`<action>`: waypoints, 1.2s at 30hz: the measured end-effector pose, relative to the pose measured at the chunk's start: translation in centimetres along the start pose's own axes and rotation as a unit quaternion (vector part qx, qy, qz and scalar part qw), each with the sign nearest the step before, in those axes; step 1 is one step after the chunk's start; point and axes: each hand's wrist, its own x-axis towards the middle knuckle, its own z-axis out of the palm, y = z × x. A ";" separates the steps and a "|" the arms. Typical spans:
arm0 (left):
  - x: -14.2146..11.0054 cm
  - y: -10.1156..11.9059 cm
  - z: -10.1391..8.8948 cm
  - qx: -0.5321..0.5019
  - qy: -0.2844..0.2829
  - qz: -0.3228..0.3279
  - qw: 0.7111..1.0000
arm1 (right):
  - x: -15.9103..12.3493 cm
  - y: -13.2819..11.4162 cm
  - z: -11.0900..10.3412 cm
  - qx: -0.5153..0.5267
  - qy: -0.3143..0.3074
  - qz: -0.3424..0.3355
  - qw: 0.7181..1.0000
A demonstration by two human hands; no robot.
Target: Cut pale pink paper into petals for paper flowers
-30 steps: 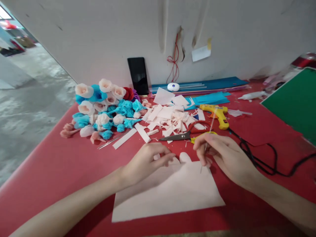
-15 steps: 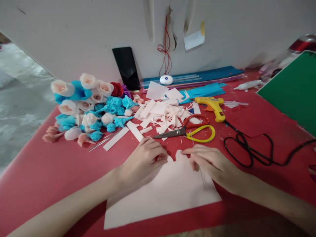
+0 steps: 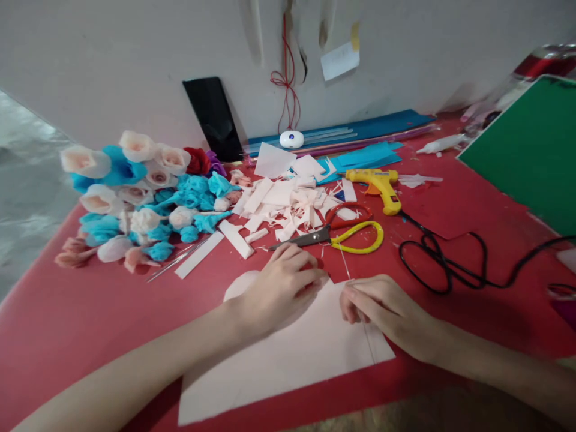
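A pale pink paper sheet (image 3: 279, 366) lies flat on the red table in front of me, its top edge uneven. My left hand (image 3: 283, 288) rests over that top edge, fingers curled and closed on the paper; its fingertips are partly hidden. A rounded pale paper piece (image 3: 240, 285) sticks out behind the left wrist. Over the sheet's right side, my right hand (image 3: 382, 306) pinches a thin clear stick (image 3: 344, 261), which slants from near the scissors down across the paper. Just beyond both hands lie scissors (image 3: 321, 236) with one red and one yellow handle.
Paper scraps (image 3: 292, 201) are heaped behind the scissors. Crepe-paper flowers (image 3: 148, 198) fill the left side. A yellow glue gun (image 3: 378, 185) lies right, its black cord (image 3: 441, 270) looped. A phone (image 3: 216, 120) leans on the wall. A green board (image 3: 531, 150) stands right.
My left hand has moved right along the paper's top edge, and a rounded paper piece now shows behind it. My right hand still pinches the stick. The view has shifted slightly.
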 end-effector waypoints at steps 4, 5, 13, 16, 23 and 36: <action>-0.1 -0.3 0.5 -0.012 0.047 0.020 0.999 | 0.3 0.7 0.4 0.015 0.012 -0.012 1.000; -0.1 -0.3 0.5 -0.015 0.056 0.023 0.998 | 0.4 0.9 0.5 0.016 0.017 -0.015 1.000; 0.0 0.0 0.5 -0.032 0.065 -0.003 0.997 | 0.6 1.4 0.9 0.025 0.041 -0.036 0.998; 0.1 0.0 0.5 -0.043 0.056 0.000 0.998 | 0.7 1.4 0.8 0.023 0.043 -0.043 0.998; 0.1 0.1 0.5 -0.044 0.050 -0.032 0.997 | 0.7 1.4 0.8 0.020 0.048 -0.050 0.997; -0.1 0.1 0.8 -0.050 0.062 -0.019 0.997 | 0.7 1.4 0.7 0.022 0.048 -0.068 0.996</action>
